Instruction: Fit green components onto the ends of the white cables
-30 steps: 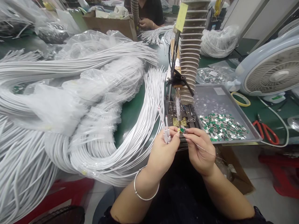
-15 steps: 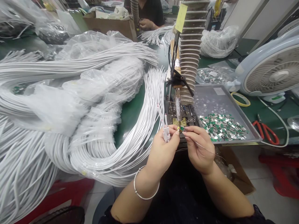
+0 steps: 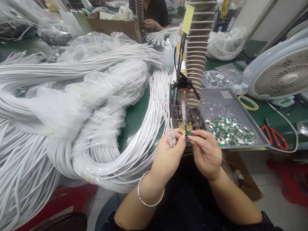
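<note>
Work counter seen from the head camera, left to right. Far left: white cables (image 3: 106, 162) and plastic bags (image 3: 103, 81) cover most of the green counter (image 3: 134, 122), the loops hanging past its front edge above a red stool (image 3: 72, 195). Top centre: a co-worker's hand (image 3: 150, 24) beside a cardboard box (image 3: 110, 27). Centre: the left hand (image 3: 166, 158), with a metal bangle (image 3: 139, 189) at the wrist, is closed on white cable ends (image 3: 170, 138). The right hand (image 3: 205, 155) is closed in a pinch on a small green circuit board (image 3: 187, 132), held just above a brass-coloured pad (image 3: 185, 126) on a dark work stand (image 3: 176, 112), in front of a ribbed duct (image 3: 197, 54). A thin wire (image 3: 211, 153) runs from the right hand toward the lower right. Right: a metal tray (image 3: 216, 102) of green-and-silver boards (image 3: 229, 132) lies just beside the right hand, with little room between. Beyond it: a yellow tape roll (image 3: 247, 102), a fan (image 3: 279, 77) and red-handled scissors (image 3: 274, 138). Below the counter edge: a cardboard box (image 3: 243, 173) on a tile floor (image 3: 276, 205)
</note>
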A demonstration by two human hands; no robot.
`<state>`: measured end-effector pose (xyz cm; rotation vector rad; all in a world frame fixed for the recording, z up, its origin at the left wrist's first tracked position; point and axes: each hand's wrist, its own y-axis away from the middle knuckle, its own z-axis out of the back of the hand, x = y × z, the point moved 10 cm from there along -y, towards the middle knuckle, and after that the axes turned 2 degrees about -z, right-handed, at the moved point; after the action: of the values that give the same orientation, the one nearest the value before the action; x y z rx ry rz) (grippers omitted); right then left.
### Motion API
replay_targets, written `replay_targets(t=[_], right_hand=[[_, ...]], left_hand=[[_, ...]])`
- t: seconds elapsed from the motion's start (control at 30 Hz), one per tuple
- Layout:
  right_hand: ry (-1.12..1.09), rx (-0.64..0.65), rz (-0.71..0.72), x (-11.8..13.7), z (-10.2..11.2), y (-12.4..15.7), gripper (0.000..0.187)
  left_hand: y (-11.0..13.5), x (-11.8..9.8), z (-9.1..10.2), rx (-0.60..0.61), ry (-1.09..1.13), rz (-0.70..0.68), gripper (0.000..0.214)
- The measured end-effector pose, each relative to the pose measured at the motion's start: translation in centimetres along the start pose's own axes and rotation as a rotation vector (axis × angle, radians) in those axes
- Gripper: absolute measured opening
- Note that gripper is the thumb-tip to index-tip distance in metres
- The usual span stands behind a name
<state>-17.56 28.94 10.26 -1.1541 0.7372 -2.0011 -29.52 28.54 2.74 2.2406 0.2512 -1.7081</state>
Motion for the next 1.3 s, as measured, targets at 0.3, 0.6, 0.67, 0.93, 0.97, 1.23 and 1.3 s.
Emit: replay_targets(t=[0.3, 0.6, 0.67, 0.93, 0.97, 1.23, 1.3], right_hand=[[-0.021, 0.012, -0.025, -0.3, 0.0, 0.5, 0.025], [-0.009, -0.009, -0.017, -0.2, 0.1, 0.2, 0.023], [0.002, -0.018, -0.017, -0.2, 0.1, 0.0, 0.023], [0.01, -0.021, 0.002, 0.2, 0.2, -0.3, 0.023], [0.004, -0.018, 0.002, 0.2, 0.2, -0.3, 0.024], [-0.045, -0.002, -0.013, 0.0, 0.1, 0.0, 0.024], [-0.056, 0.006, -0.018, -0.1, 0.0, 0.2, 0.024]], left_hand=[[0.1, 1.1, -0.1, -0.002, 0.025, 0.043, 0.012], [0.0, 0.9, -0.4, 0.008, 0.037, 0.062, 0.013], [0.0, 0.8, -0.5, 0.015, 0.036, 0.055, 0.014], [-0.1, 0.3, -0.4, 0.021, 0.031, 0.021, 0.015], [-0.1, 0.3, -0.4, 0.023, 0.034, 0.017, 0.015], [0.0, 1.1, -0.3, 0.01, 0.054, 0.054, 0.013], [0.1, 1.4, -0.2, 0.007, 0.059, 0.068, 0.013]])
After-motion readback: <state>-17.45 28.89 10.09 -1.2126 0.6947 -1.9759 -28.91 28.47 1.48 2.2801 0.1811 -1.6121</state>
